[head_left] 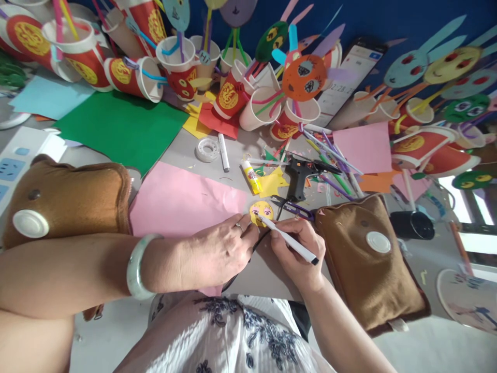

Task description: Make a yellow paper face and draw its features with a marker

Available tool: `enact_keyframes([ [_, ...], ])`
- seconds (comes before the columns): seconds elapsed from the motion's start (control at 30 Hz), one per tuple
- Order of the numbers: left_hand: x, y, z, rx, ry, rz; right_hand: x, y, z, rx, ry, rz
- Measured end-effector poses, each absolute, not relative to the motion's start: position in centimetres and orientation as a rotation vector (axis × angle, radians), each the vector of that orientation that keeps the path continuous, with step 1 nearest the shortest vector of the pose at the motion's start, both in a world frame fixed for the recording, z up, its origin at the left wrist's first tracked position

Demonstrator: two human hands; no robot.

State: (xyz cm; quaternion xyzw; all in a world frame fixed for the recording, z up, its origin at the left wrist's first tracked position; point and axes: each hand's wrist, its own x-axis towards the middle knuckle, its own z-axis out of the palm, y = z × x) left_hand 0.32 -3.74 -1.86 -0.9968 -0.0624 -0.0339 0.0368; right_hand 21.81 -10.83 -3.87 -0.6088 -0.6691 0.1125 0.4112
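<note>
A small round yellow paper face (261,207) with drawn eyes, lashes and a mouth lies at the table's front edge. My left hand (221,248) is closed at its lower left side, fingers curled and pressing its rim; the fingertips are partly hidden. In my right hand (298,248) is a white marker pen (292,241), pinched between thumb and fingers. Its tip meets the lower part of the face, and its black end points down to the right. Pink paper (186,199) spreads beneath and beyond my left wrist.
Brown plush pouches (70,202) flank my arms, another (373,269) at right. Beyond the face are a glue stick (252,176), scissors (295,208), a glue gun (298,176), a tape roll (207,149) and a capped marker (223,153). Several paper-cup figures (305,77) line the back.
</note>
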Motion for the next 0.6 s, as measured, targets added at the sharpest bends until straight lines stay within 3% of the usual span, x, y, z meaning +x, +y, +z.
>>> enact_keyframes([
  [0.6, 0.15, -3.79, -2.66, -3.144, -0.189, -0.178, 21.9, -11.25, -3.71, -1.534, -1.599, 0.241],
])
